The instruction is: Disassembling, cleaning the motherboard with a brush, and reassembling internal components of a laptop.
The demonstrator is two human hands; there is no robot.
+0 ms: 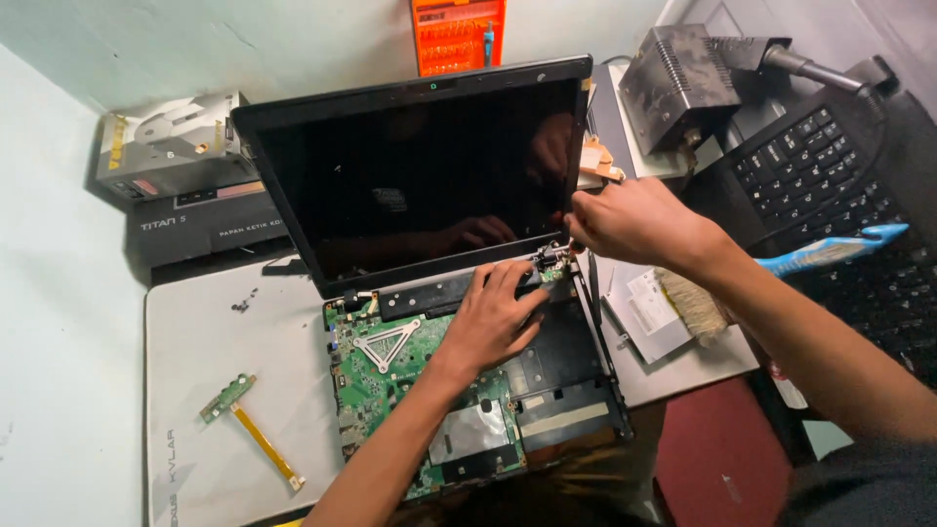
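White mat (210, 371), opened laptop (420, 166): keyboard removed, motherboard (376, 366) exposed, left hand (488, 317) laid flat open, right hand (634, 220) pinched at still-attached hinge (554, 259).

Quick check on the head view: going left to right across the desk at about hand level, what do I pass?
Small green board with a yellow ribbon cable → exposed green laptop motherboard → left hand on the base → right hand at the screen's right hinge → brush with a blue handle → black keyboard.
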